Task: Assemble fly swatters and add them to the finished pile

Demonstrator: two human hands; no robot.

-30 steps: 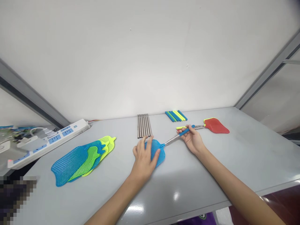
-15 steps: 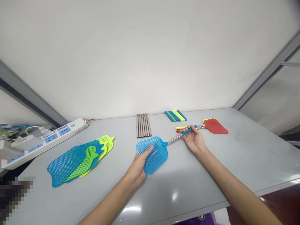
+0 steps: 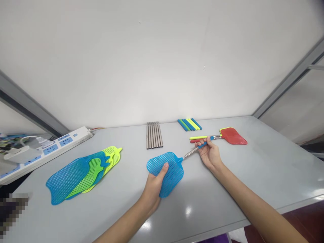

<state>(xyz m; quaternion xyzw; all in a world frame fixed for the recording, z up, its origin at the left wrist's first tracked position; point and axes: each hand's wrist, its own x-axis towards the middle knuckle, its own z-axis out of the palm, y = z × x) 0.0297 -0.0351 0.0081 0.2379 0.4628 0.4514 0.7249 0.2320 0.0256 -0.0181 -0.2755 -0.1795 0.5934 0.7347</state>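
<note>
Both hands (image 3: 154, 185) (image 3: 210, 154) gripping blue swatter (image 3: 172, 172); from that, mesh heads (image 3: 67, 174) at 9 o'clock, tubes (image 3: 154, 135) around 11, red swatter (image 3: 233, 136) at 2.

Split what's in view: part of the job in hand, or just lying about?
Job in hand:
blue swatter, in left hand and right hand
mesh heads, metal rods, coloured grips (likely matching parts)
red swatter, yellow swatter

Probably just lying about:
power strip
white adapter
purple item, bottom of view
</note>
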